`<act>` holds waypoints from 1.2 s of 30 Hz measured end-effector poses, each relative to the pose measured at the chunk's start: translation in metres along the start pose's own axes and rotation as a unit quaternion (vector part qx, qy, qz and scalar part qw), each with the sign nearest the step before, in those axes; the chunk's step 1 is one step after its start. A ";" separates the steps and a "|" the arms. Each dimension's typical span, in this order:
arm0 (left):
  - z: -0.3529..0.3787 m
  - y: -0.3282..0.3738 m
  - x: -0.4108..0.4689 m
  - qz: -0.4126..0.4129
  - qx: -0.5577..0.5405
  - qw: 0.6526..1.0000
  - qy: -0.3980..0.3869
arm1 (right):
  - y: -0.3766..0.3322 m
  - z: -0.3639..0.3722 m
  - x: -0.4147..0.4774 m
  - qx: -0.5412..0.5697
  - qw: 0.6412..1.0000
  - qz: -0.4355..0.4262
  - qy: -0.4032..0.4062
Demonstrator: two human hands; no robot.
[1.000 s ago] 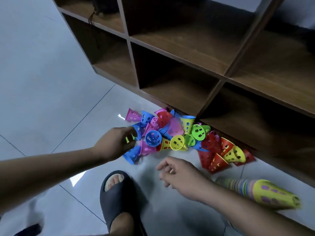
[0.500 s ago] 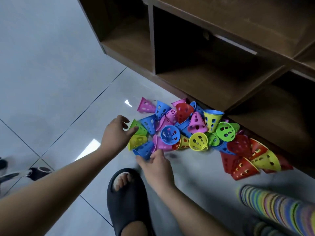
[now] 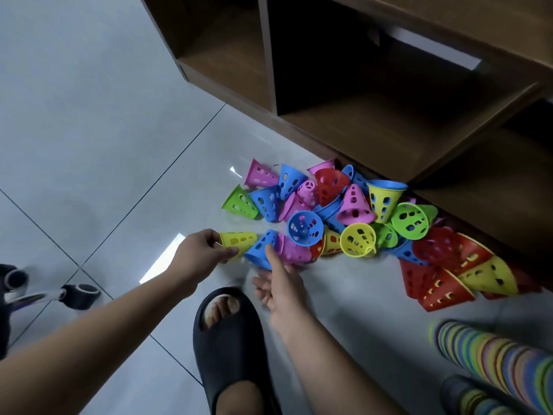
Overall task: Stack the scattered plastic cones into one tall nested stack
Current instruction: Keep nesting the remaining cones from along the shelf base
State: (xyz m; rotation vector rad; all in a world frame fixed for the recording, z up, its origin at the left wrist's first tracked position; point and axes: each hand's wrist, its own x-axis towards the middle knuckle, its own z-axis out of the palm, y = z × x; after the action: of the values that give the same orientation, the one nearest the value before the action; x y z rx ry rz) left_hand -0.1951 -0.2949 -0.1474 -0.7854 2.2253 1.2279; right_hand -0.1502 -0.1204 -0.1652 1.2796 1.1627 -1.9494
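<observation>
A heap of perforated plastic cones [image 3: 353, 217] in pink, blue, green, yellow and red lies on the floor against the shelf's base. My left hand [image 3: 199, 256] pinches a yellow cone [image 3: 238, 240] by its wide end at the heap's near left. My right hand [image 3: 279, 284] holds a blue cone [image 3: 259, 250] right beside it, thumb on the cone's side. A long nested stack [image 3: 490, 363] of many-coloured cones lies on its side at the lower right, blurred.
A dark wooden shelf unit [image 3: 344, 94] with open compartments stands behind the heap. My foot in a black slipper [image 3: 227, 333] is planted just below the hands. Dark objects with a metal tube [image 3: 36, 292] sit at the left edge. Grey tiled floor spreads to the left.
My left hand drew back from the heap with the yellow cone in its fingers. My right hand took hold of the blue cone. The camera tilted further down.
</observation>
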 end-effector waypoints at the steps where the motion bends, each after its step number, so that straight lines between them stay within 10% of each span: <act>1: 0.001 0.000 -0.003 -0.004 -0.004 1.000 -0.017 | 0.001 -0.001 0.001 -0.004 1.000 -0.007 0.001; 9: -0.010 -0.009 -0.005 -0.020 -0.100 0.987 -0.128 | 0.005 -0.005 -0.013 -0.069 0.992 -0.076 -0.080; 19: 0.013 -0.028 -0.014 -0.037 -0.127 0.972 -0.196 | 0.005 -0.036 -0.061 -0.238 0.899 -0.367 0.025; 29: 0.037 -0.017 -0.013 -0.001 -0.077 0.986 -0.147 | 0.013 -0.041 -0.032 -0.381 0.823 -0.421 0.025; 36: 0.017 -0.017 -0.010 0.047 0.004 0.998 0.028 | 0.002 -0.052 -0.020 -0.457 0.741 -0.488 0.064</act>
State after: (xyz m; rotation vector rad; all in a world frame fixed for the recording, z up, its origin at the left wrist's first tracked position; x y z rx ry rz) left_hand -0.1745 -0.2850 -0.1589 -0.7263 2.3345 1.2537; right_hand -0.1171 -0.0762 -0.1574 0.2053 2.7583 -1.3446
